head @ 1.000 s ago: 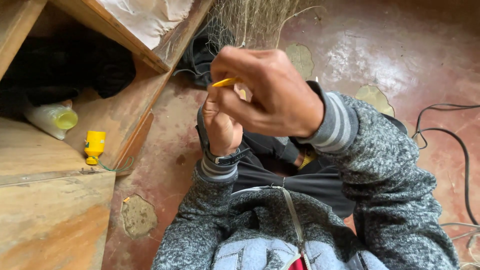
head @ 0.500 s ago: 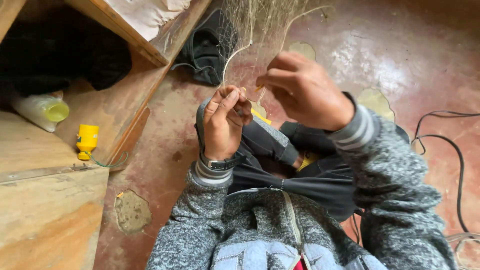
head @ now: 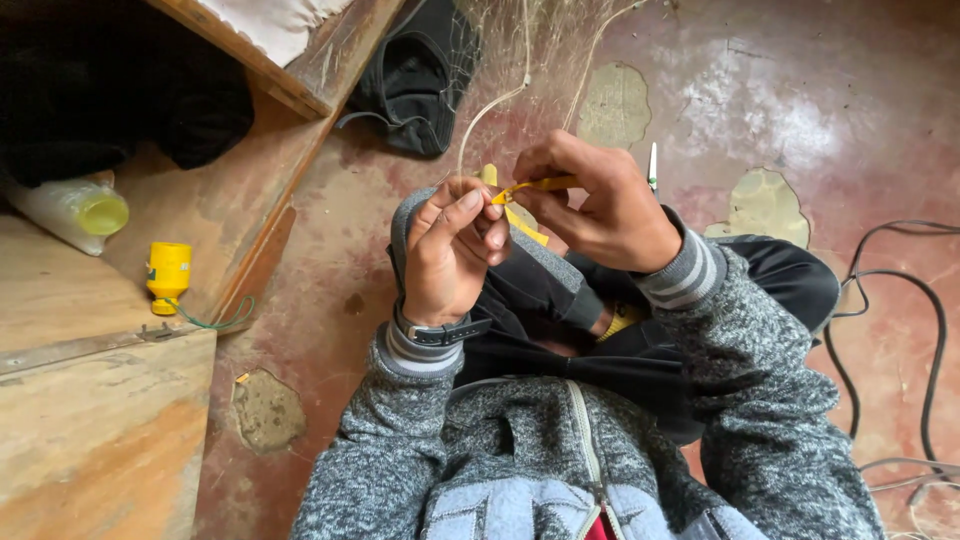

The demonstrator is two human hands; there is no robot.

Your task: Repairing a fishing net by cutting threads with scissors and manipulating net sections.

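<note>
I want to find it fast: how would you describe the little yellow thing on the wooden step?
Look left of the person, at the pale wooden step beside the reddish floor. Near its edge stands a small yellow plastic spool with a thin green thread trailing from it. Unlike the clear plastic bottle with a yellow-green cap lying behind it, it is solid yellow and upright.

- Plain living room or bedroom of a home — worn red cement floor [head: 800,110] with patches broken through.
- Rough wooden bed frame [head: 290,85], pale mattress [head: 275,22] on it (edge only).
- Dark bag [head: 415,65] and cables [head: 900,300] lie loose on the floor.
- Yellow spool [head: 168,275] on a wooden step [head: 60,300].
</note>
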